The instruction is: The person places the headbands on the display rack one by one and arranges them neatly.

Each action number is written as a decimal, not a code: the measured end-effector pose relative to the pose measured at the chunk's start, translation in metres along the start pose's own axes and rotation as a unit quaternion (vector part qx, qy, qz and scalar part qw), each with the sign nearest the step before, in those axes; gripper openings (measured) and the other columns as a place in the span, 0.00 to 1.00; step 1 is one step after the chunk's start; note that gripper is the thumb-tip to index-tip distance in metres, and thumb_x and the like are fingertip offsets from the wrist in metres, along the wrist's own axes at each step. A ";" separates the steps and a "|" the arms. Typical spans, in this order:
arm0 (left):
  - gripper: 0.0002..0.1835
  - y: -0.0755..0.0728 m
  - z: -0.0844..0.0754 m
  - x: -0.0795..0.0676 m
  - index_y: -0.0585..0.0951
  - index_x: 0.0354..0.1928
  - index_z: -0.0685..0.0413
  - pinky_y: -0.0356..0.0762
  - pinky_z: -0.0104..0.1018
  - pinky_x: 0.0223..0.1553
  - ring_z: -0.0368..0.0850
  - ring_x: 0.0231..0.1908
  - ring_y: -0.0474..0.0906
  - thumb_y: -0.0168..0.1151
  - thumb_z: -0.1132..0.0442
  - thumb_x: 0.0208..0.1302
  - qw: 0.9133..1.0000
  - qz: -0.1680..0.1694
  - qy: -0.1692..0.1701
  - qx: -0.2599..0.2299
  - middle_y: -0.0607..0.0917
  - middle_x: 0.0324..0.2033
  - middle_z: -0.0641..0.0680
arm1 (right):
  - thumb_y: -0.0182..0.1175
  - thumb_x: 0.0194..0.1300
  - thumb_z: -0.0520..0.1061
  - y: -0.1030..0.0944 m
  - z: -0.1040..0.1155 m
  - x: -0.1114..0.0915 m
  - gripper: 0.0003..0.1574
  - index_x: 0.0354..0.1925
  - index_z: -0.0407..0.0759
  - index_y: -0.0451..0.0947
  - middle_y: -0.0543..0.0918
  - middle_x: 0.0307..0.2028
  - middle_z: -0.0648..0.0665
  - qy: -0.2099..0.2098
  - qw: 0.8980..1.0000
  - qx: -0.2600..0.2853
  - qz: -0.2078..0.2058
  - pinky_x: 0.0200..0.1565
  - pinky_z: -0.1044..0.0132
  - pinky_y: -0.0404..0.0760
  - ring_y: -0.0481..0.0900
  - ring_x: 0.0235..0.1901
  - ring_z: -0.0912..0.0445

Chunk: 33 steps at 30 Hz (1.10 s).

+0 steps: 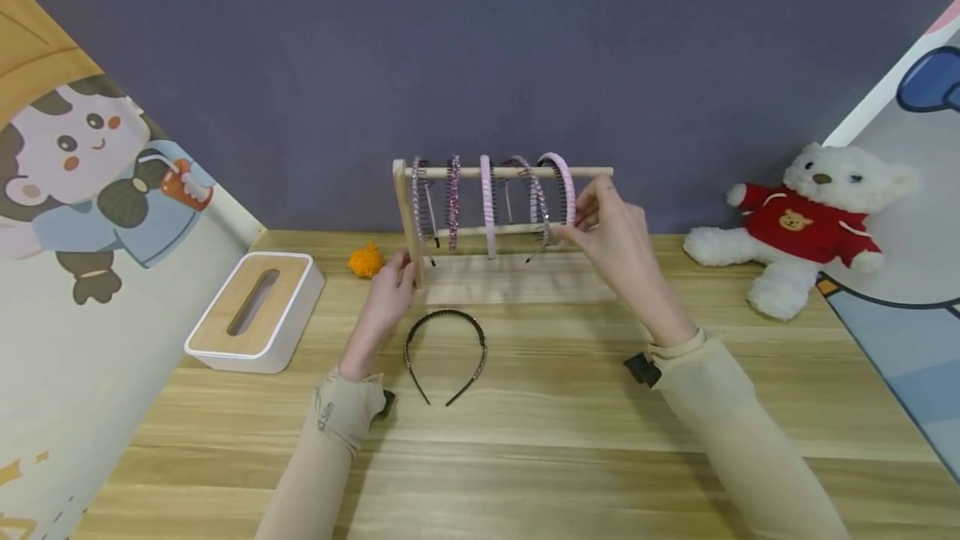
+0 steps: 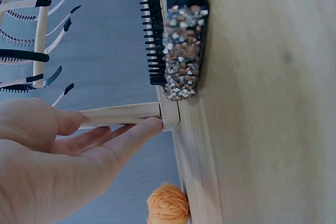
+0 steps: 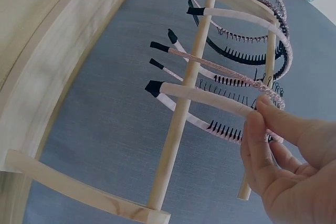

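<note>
A wooden headband rack (image 1: 517,283) stands near the back wall with several headbands hung over its two rods. My left hand (image 1: 390,283) holds the rack's left upright (image 2: 118,115), thumb on one side and fingers on the other. At the rack's right end, my right hand (image 1: 618,236) pinches a pink headband (image 3: 205,96) between thumb and fingers; that headband lies over the rods. Left of it hang a braided-looking headband (image 3: 218,66), a plain pink headband (image 1: 487,207) and a glittery one (image 1: 453,207). In front of the rack, a black headband with sparkling stones (image 2: 182,51) lies on the table.
A white tissue box (image 1: 296,327) with a wooden lid sits at the left. An orange yarn ball (image 1: 366,260) lies beside the rack's left end. At the right, a white teddy bear (image 1: 806,219) in a red top leans by the side wall.
</note>
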<state>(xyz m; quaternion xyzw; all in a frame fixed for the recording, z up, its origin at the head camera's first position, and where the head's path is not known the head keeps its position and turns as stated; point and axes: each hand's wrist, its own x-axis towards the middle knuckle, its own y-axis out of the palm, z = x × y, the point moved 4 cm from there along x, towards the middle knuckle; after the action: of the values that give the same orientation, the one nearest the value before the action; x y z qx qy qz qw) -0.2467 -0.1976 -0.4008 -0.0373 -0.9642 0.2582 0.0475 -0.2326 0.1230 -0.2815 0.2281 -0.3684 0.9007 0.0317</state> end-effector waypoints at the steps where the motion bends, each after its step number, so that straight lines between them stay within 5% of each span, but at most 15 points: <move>1: 0.24 0.000 0.000 0.000 0.65 0.77 0.72 0.81 0.40 0.38 0.66 0.48 0.83 0.41 0.64 0.89 1.000 0.001 0.001 0.001 0.81 0.60 0.75 | 0.79 0.61 0.35 0.000 0.000 -0.001 0.27 0.48 0.32 0.71 0.85 0.39 0.34 0.002 1.000 0.000 0.002 0.43 0.49 0.86 0.86 0.38 0.42; 7: 0.24 0.000 0.000 0.001 0.65 0.77 0.72 0.83 0.57 0.53 0.67 0.60 0.81 0.40 0.64 0.89 1.000 0.004 0.005 0.002 0.79 0.63 0.75 | 0.80 0.61 0.35 0.000 -0.001 -0.008 0.30 0.50 0.31 0.71 0.86 0.42 0.33 0.015 1.000 0.001 0.007 0.43 0.48 0.87 0.88 0.40 0.41; 14: 0.24 0.000 0.000 0.001 0.65 0.76 0.73 0.84 0.56 0.51 0.69 0.58 0.81 0.40 0.65 0.89 1.000 0.003 0.013 0.007 0.80 0.61 0.76 | 0.78 0.65 0.37 0.007 0.003 -0.034 0.24 0.49 0.30 0.73 0.86 0.42 0.33 0.032 0.999 0.004 0.035 0.37 0.49 0.88 0.89 0.38 0.40; 23: 0.24 -0.001 0.001 -0.001 0.65 0.77 0.72 0.82 0.50 0.45 0.67 0.57 0.82 0.40 0.64 0.89 1.000 0.004 0.007 0.004 0.80 0.61 0.75 | 0.79 0.62 0.37 0.048 0.008 -0.051 0.23 0.50 0.28 0.81 0.89 0.42 0.33 -0.002 0.995 0.026 0.092 0.41 0.52 0.89 0.91 0.38 0.42; 33: 0.24 -0.001 0.000 0.000 0.66 0.76 0.72 0.79 0.43 0.39 0.65 0.48 0.82 0.41 0.64 0.89 1.000 0.002 0.009 0.007 0.82 0.58 0.75 | 0.78 0.64 0.38 0.104 0.006 -0.058 0.23 0.53 0.28 0.83 0.89 0.48 0.33 0.020 0.978 0.054 0.198 0.45 0.59 0.89 0.90 0.43 0.44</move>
<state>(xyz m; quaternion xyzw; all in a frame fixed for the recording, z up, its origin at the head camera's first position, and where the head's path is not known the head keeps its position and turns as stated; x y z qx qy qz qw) -0.2463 -0.1981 -0.4003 -0.0410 -0.9617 0.2650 0.0562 -0.2018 0.0495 -0.3704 0.1338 -0.3566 0.9120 -0.1525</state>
